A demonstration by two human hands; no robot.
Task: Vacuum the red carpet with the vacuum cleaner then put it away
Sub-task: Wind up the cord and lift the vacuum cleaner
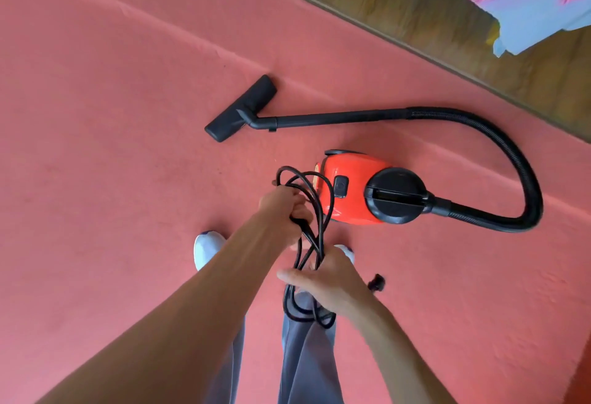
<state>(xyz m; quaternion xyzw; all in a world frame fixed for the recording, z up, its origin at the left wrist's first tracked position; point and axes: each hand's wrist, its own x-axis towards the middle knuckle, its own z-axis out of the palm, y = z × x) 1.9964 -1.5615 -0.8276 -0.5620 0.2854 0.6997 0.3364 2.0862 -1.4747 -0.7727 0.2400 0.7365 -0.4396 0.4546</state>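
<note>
Red plastic canister vacuum cleaner (355,186) sits on the red carpet (112,116) just beyond the left hand (283,208), which grips looped black power cord (311,245). The right hand (332,279), nearer the body, curls round the same loops. Whether vacuuming is finished is unclear; storing remains.

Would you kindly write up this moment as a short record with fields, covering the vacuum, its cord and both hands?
surface: red carpet, with wooden floor beyond its edge
machine: vacuum cleaner, red body, on the carpet near the person's feet
nozzle: floor nozzle flat on the carpet
hose: black hose curving round to the body
cord: power cord gathered in loops
left: left hand grips the upper loops
right: right hand holds the lower loops
plug: plug beside the right hand, blurred
</note>
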